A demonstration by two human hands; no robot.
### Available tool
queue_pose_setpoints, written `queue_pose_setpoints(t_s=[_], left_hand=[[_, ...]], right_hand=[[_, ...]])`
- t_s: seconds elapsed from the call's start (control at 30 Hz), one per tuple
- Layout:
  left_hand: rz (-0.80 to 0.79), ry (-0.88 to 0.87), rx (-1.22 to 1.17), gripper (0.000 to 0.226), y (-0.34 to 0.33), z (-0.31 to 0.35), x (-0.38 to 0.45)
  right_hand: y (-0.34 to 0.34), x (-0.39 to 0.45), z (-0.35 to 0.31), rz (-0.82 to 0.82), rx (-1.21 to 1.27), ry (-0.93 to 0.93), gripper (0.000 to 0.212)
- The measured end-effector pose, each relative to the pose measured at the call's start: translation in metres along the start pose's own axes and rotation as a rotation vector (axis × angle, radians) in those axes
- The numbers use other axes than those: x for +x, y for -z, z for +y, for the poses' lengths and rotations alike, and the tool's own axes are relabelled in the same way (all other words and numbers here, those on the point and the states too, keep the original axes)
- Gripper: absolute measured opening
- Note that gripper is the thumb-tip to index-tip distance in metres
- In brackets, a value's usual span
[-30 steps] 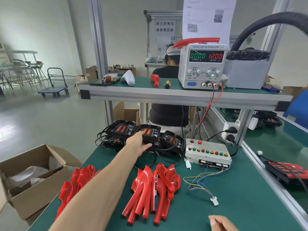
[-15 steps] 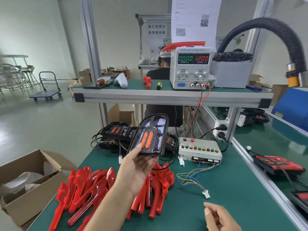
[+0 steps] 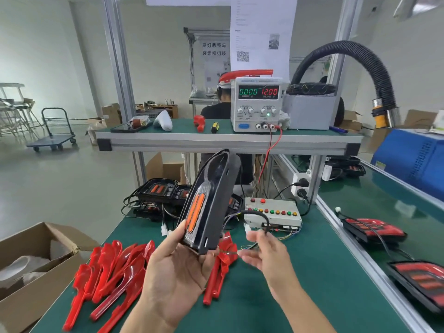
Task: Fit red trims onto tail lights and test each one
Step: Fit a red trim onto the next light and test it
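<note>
Behind raised tail light (image 3: 207, 203), test box (image 3: 272, 212), red trims (image 3: 113, 267)

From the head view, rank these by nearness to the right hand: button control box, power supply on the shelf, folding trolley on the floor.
From the right hand:
1. Button control box, just beyond the hand on the green bench.
2. Power supply, up on the shelf behind it.
3. Folding trolley, far left across the floor.

shelf: white mouse-like shell (image 3: 163, 120), small yellow-black tool (image 3: 214, 127) | floor left: open cardboard box (image 3: 36, 265), flat trolley (image 3: 54, 133) | right: black corrugated hose (image 3: 360, 58)
</note>
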State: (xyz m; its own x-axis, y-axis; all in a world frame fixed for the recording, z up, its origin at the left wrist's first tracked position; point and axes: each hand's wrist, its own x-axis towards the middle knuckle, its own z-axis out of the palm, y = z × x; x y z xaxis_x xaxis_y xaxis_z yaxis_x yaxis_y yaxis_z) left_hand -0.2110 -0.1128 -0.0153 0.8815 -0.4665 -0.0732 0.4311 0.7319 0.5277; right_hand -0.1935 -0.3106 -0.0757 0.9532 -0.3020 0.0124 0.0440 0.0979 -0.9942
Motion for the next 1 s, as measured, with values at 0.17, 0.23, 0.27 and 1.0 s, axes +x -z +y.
queue_pose_setpoints(t_s=[0.17, 0.23, 0.27, 1.0], left_hand=[[0.082, -0.101, 0.149, 0.050, 0.015, -0.017, -0.005], [0.095, -0.119, 0.198, 0.056, 0.023, -0.034, -0.003], [0.093, -0.114, 0.226, 0.057, 0.026, -0.046, -0.002], [0.126, 0.282, 0.605, 0.037, 0.060, -0.161, 0.031]], right_hand=[[0.041, -0.016, -0.018, 0.151, 0.095, 0.178, 0.030], [0.064, -0.034, -0.017, 0.169, 0.084, 0.239, 0.032], [0.073, -0.041, -0.014, 0.199, 0.090, 0.248, 0.034], [0.088, -0.057, 0.067, 0.337, -0.057, -0.082, 0.024]])
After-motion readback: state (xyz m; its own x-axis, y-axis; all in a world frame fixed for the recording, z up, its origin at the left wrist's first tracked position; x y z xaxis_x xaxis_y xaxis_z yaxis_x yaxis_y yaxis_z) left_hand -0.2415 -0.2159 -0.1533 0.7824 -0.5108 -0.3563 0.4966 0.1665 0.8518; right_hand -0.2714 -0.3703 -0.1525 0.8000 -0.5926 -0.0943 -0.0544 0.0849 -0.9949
